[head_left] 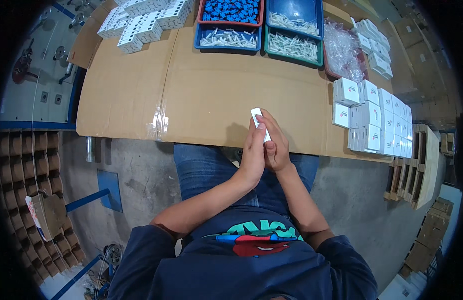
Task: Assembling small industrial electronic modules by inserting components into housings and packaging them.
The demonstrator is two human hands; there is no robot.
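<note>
A small white box [255, 113] with a narrow side turned up is held between my hands, just above the near edge of the cardboard-covered table. My left hand [253, 154] is closed along its left side, fingers pointing away from me. My right hand [279, 145] wraps it from the right, its fingers reaching past the far end. Most of the box is hidden by the fingers and palms. Both hands touch each other around it.
Stacked white boxes [371, 122] stand at the right, more boxes [151, 25] at the far left. Bins along the back hold blue parts [230, 11] and white plastic pieces [294, 46]. Clear plastic bags [344, 47] fill a red bin. A wooden pallet [416, 170] stands beyond the right edge.
</note>
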